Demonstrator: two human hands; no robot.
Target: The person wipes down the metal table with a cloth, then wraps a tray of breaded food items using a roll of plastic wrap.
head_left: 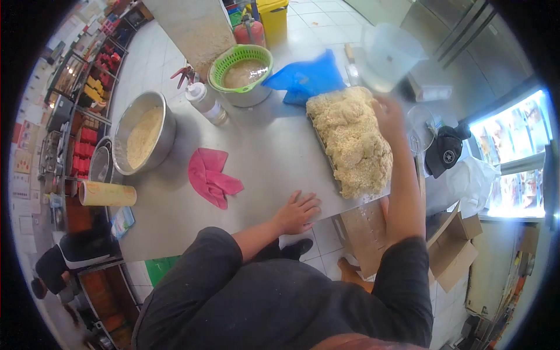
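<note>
A tray (336,179) lies near the right end of the metal table, heaped with coated, crumbly pale pieces (353,140) that cover most of it. My right hand (389,116) is at the far right side of this tray, its fingers curled against the edge beside the heap. What the fingertips touch is partly hidden. My left hand (298,213) rests palm down on the table's near edge, fingers spread and holding nothing. A pink cloth (211,175) lies on the table to the left of it.
A metal bowl of flour-like powder (143,137), a squeeze bottle (205,102), a green colander (224,64) and a blue plastic bag (309,76) stand on the table (262,151). Cardboard boxes (452,251) are below right. Another person (55,268) is at far left.
</note>
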